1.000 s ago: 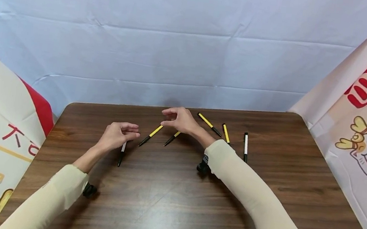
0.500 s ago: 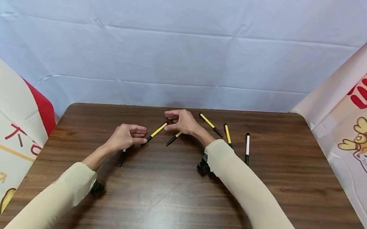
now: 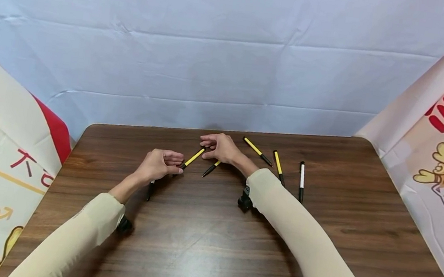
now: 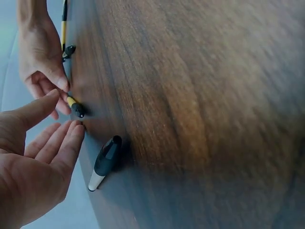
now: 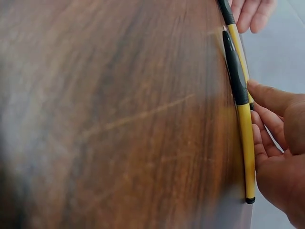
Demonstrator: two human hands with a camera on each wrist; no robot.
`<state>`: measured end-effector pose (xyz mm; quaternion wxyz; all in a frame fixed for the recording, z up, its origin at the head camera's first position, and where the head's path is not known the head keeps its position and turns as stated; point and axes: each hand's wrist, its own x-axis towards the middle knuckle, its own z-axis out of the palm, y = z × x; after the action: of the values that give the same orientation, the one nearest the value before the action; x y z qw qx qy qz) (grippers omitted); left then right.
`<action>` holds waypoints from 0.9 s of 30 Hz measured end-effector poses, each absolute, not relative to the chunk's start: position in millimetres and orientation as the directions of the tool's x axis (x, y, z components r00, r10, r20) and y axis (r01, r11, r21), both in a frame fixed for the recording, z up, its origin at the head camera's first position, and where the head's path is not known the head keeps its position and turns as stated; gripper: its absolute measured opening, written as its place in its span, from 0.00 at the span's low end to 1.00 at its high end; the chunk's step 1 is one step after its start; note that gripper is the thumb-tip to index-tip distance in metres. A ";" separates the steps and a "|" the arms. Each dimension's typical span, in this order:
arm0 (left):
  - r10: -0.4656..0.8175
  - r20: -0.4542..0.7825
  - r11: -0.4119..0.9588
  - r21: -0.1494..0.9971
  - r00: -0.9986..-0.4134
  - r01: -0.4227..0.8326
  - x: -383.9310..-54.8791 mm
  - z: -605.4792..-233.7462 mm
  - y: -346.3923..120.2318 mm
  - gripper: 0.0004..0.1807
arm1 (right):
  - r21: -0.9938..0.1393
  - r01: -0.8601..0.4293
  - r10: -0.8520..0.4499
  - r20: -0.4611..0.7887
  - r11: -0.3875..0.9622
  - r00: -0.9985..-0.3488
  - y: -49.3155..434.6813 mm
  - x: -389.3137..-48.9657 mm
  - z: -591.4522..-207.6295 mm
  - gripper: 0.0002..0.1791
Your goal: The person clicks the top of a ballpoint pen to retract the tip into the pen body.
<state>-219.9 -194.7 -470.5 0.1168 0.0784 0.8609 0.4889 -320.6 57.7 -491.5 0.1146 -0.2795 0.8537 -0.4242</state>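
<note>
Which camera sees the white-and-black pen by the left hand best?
The left wrist view: the white-and-black pen looks big there, with its black end and some white barrel uncovered. The head view shows mostly its black end, because the left hand hides the rest. The right wrist view doesn't show it.

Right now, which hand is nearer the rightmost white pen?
Right. The right hand is left of the rightmost white pen, with two yellow pens lying between; the left hand is farther left, beyond the right hand.
</note>
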 end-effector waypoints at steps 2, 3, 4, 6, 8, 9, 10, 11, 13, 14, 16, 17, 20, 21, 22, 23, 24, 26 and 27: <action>0.256 -0.126 0.507 0.861 -0.958 0.023 -220.9 -471.7 -193.5 0.26 | -0.787 -0.378 -0.568 0.043 0.488 -0.822 57.2 -320.2 -491.6 0.34; 0.256 -0.128 0.505 0.863 -0.958 0.019 -221.5 -472.6 -193.0 0.26 | -0.785 -0.378 -0.564 0.044 0.492 -0.825 56.8 -320.1 -491.6 0.34; 0.256 -0.126 0.503 0.864 -0.958 0.020 -221.9 -473.0 -192.5 0.26 | -0.783 -0.377 -0.561 0.044 0.494 -0.827 56.5 -320.2 -491.7 0.34; 0.255 -0.123 0.499 0.866 -0.959 0.021 -222.3 -473.4 -191.3 0.26 | -0.780 -0.376 -0.554 0.044 0.501 -0.831 55.5 -320.3 -491.8 0.33; 0.253 -0.118 0.498 0.867 -0.960 0.024 -222.7 -474.0 -190.1 0.25 | -0.777 -0.373 -0.548 0.043 0.507 -0.836 54.4 -320.9 -492.1 0.33; 0.252 -0.114 0.500 0.865 -0.961 0.029 -223.3 -474.9 -189.6 0.25 | -0.776 -0.371 -0.544 0.043 0.510 -0.838 53.9 -321.1 -492.2 0.32; 0.251 -0.111 0.502 0.865 -0.962 0.032 -223.7 -475.2 -188.8 0.25 | -0.776 -0.368 -0.539 0.043 0.512 -0.841 53.3 -321.1 -492.2 0.32; 0.250 -0.107 0.506 0.862 -0.962 0.036 -224.1 -476.0 -188.3 0.25 | -0.777 -0.365 -0.535 0.043 0.513 -0.844 52.7 -321.0 -492.1 0.32; 0.245 -0.100 0.517 0.855 -0.964 0.042 -224.8 -476.9 -186.9 0.25 | -0.776 -0.362 -0.526 0.046 0.516 -0.849 51.6 -321.1 -492.2 0.31; 0.241 -0.096 0.524 0.850 -0.966 0.046 -225.3 -477.4 -186.2 0.24 | -0.777 -0.358 -0.520 0.047 0.517 -0.853 51.2 -321.0 -492.2 0.30; 0.230 -0.088 0.533 0.845 -0.969 0.050 -225.4 -477.6 -184.7 0.24 | -0.780 -0.353 -0.511 0.050 0.517 -0.858 50.7 -320.8 -492.0 0.29; 0.224 -0.084 0.536 0.842 -0.971 0.051 -225.5 -477.7 -184.1 0.23 | -0.780 -0.352 -0.508 0.052 0.517 -0.860 50.4 -320.7 -492.1 0.28; 0.211 -0.075 0.547 0.835 -0.975 0.054 -225.4 -477.4 -181.8 0.22 | -0.780 -0.351 -0.501 0.056 0.518 -0.864 49.9 -321.3 -492.7 0.27; 0.207 -0.073 0.552 0.832 -0.976 0.054 -225.5 -477.6 -181.4 0.22 | -0.778 -0.353 -0.502 0.056 0.520 -0.863 49.7 -321.5 -492.9 0.26; 0.203 -0.072 0.557 0.829 -0.977 0.054 -225.5 -477.8 -181.1 0.22 | -0.776 -0.355 -0.504 0.056 0.522 -0.862 49.5 -321.7 -493.1 0.26; 0.199 -0.072 0.562 0.825 -0.977 0.054 -225.7 -478.0 -180.7 0.21 | -0.771 -0.360 -0.507 0.055 0.525 -0.860 49.2 -322.0 -493.4 0.26; 0.199 -0.068 0.567 0.822 -0.978 0.058 -225.9 -478.3 -180.6 0.21 | -0.769 -0.362 -0.511 0.054 0.527 -0.858 49.0 -322.3 -493.5 0.25; 0.193 -0.068 0.569 0.820 -0.979 0.055 -226.4 -479.2 -180.5 0.20 | -0.761 -0.371 -0.521 0.051 0.532 -0.852 48.8 -322.6 -493.7 0.24; 0.192 -0.067 0.569 0.821 -0.979 0.055 -226.6 -479.7 -180.6 0.20 | -0.757 -0.376 -0.527 0.050 0.534 -0.849 48.8 -322.8 -493.7 0.24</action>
<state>-226.6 -180.6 -479.7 0.0746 0.0701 0.8824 0.4592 -322.8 48.8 -493.7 0.0924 -0.2591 0.8709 -0.4073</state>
